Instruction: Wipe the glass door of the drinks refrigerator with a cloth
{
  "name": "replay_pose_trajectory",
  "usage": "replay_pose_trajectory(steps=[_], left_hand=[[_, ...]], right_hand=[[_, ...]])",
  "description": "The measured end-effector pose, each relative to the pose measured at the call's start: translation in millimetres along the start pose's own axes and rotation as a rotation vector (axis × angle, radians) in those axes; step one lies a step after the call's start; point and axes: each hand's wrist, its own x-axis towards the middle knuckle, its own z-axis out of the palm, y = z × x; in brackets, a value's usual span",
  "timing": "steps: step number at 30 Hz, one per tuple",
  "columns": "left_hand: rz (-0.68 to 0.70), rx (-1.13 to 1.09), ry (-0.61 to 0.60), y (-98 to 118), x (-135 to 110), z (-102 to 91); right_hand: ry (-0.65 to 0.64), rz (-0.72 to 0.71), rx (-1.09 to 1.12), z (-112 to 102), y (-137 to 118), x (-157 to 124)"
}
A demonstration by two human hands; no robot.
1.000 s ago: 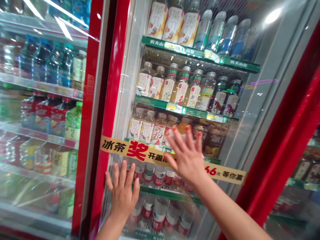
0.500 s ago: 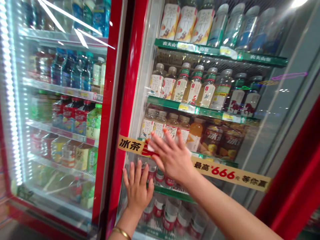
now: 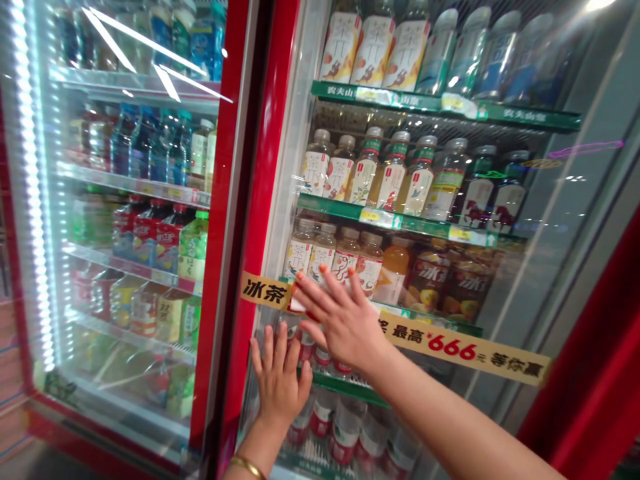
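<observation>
Your right hand (image 3: 347,325) lies flat, fingers slightly parted, over a white cloth or tissue (image 3: 297,306) at the yellow lettered strip (image 3: 453,348) across the glass door (image 3: 523,290); you can't tell whether any finger pinches it. Expect the cloth to be light and limp, best held under your whole palm, with the glass stiff and slick. Your left hand (image 3: 280,390), fingers spread, appears to rest on the door just below. Behind it, shelves hold tea bottles (image 3: 391,183); the red-framed cooler (image 3: 221,200) leftward holds more drinks.

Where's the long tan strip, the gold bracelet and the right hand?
Long tan strip (image 3: 463,347): head view, its printed right part.
Gold bracelet (image 3: 249,467): head view, its band.
Right hand (image 3: 353,328): head view, its back.
</observation>
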Motion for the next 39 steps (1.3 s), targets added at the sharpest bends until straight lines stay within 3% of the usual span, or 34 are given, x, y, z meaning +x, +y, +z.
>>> replay_pose_trajectory(steps=[2, 4, 6, 9, 11, 13, 14, 17, 19, 21, 25, 27, 28, 30, 32, 34, 36, 39], left_hand=[[0.026, 0.010, 0.000, -2, 0, -0.2], [0.025, 0.015, -0.013, -2, -1, -0.6], [0.002, 0.005, -0.024, -2, -1, -0.7], [-0.014, -0.003, -0.024, -1, -3, 0.6], [-0.020, 0.006, -0.024, 0, -4, 1.9], [-0.025, 0.011, -0.024, -1, -5, 2.7], [-0.027, 0.011, -0.024, -1, -5, 2.9], [-0.021, 0.003, -0.018, -2, -4, 2.2], [-0.014, -0.002, -0.019, -2, -4, 1.6], [-0.015, -0.010, -0.029, -3, -3, 1.2], [-0.029, -0.048, -0.031, -2, -1, -0.9], [-0.074, -0.112, -0.008, 4, 2, -3.5], [-0.105, -0.155, 0.003, 8, 4, -4.7], [-0.123, -0.240, 0.010, 19, 7, -5.9], [-0.063, -0.263, -0.015, 29, 10, -4.2], [0.021, -0.220, -0.042, 36, 11, -0.2], [0.058, -0.171, -0.054, 39, 12, 4.3], [0.070, -0.155, -0.043, 39, 11, 8.9]], right_hand=[[-0.012, -0.168, 0.005, 8, -14, -25], [-0.015, -0.144, 0.006, 2, 0, -42], [-0.014, 0.041, -0.003, -16, 39, -47], [0.035, 0.471, -0.060, -45, 102, -41], [0.102, 0.687, -0.106, -50, 117, -43], [0.150, 0.700, -0.129, -41, 97, -54], [0.145, 0.614, -0.129, -33, 77, -63], [0.040, 0.145, -0.096, -8, 10, -100], [-0.016, -0.043, -0.086, -3, -8, -124], [-0.026, 0.070, -0.098, -9, 9, -143], [0.093, 0.715, -0.146, -30, 80, -164], [0.169, 0.896, -0.170, -29, 82, -169], [0.181, 0.919, -0.172, -24, 69, -170], [0.133, 0.841, -0.148, -7, 18, -174], [0.069, 0.605, -0.130, 13, -40, -183], [0.066, 0.404, -0.110, 25, -77, -201], [0.062, 0.410, -0.122, 26, -75, -225], [0.122, 0.824, -0.149, 17, -28, -255]])
